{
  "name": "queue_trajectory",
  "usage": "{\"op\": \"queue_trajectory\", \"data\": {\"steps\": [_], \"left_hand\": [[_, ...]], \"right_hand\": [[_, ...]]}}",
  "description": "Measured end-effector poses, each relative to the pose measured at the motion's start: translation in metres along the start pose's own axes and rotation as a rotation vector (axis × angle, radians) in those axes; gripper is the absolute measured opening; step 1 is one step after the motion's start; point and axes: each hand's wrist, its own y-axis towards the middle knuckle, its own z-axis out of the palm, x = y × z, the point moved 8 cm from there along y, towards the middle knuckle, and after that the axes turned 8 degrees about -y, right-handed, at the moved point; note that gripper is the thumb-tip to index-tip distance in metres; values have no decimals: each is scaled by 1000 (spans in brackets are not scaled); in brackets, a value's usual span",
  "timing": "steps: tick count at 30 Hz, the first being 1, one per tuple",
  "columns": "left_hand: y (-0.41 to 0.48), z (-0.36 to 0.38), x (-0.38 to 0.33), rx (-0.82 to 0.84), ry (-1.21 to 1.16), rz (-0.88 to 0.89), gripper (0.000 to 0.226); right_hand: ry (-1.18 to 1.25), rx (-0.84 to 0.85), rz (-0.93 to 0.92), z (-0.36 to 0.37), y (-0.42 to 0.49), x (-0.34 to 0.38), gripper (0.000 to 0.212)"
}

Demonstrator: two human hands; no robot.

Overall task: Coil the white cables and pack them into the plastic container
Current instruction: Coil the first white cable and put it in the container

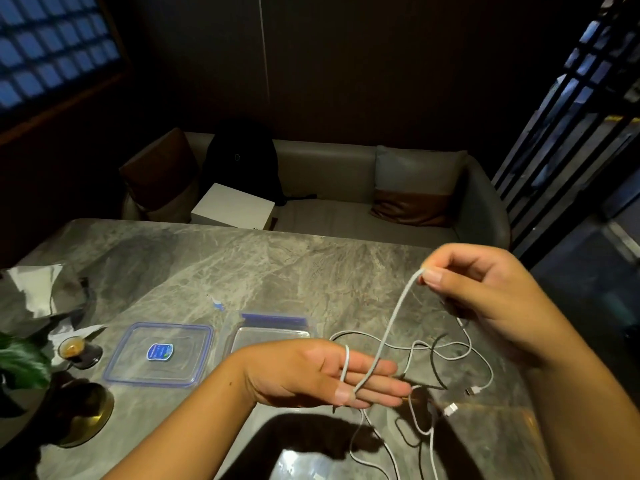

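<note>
Left grip [325,372] was held flat above the counter [277,271], fingers [381,368] straight. The white cable [391,323] was looped round them, with the thumb pinning it at the lower edge. Right grip [485,299] was raised higher and to the right, pinching the same cable between thumb and forefinger, so a taut run sloped down to the left grip. The rest of the cable lay in loose tangled loops on the counter below and right of the left grip, with a white connector [451,408] near the front edge. The plastic container [263,337] sat open just behind the left grip. Its lid [131,355] lay flat beside it to the left, blue sticker on top. A small glass cup [73,349] stood left of the lid.
</note>
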Motion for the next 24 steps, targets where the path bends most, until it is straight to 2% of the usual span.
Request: {"op": "queue_trajectory", "data": {"steps": [3,6,10,17,24], "left_hand": [[4,6,7,3,62,-71,62],[11,16,11,35,106,-124,62],[15,32,5,118,75,-85,56],[16,45,-15,103,29,8,43],[14,43,-30,9,13,129,38]], "right_hand": [[-13,60,-37,15,18,1,8],[-64,217,-145,39,27,17,11],[-58,346,-224,60,33,33,12],[108,238,-139,63,54,11,11],[303,139,135,73,58,-60,13]]}}
